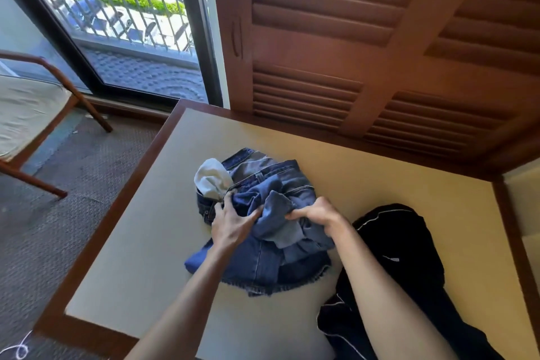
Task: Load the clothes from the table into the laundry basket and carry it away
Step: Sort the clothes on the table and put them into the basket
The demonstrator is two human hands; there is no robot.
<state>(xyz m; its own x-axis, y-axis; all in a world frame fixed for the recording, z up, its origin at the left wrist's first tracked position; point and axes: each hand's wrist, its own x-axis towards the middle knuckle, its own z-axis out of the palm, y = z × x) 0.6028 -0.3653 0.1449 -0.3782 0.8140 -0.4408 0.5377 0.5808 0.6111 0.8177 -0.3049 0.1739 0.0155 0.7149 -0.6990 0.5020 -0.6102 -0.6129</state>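
Both hands sit on the crumpled denim heap [263,213] mid-table [146,242], left hand [230,222] with fingers spread gripping its left flank, right hand [317,216] pinched shut on the top fold, the black garment [394,257] lying beside the right forearm.

Head view, steeply down, near table [152,242]

Two bare forearms enter from the bottom edge, with no sleeve showing on either one as far as the frame reaches. The left hand [230,221] wears no glove, ring or watch that can be seen, and its wrist is uncovered. The right hand [317,218] is likewise ungloved, with no ring, band or bracelet visible at the wrist. Fingernails are too small to judge.
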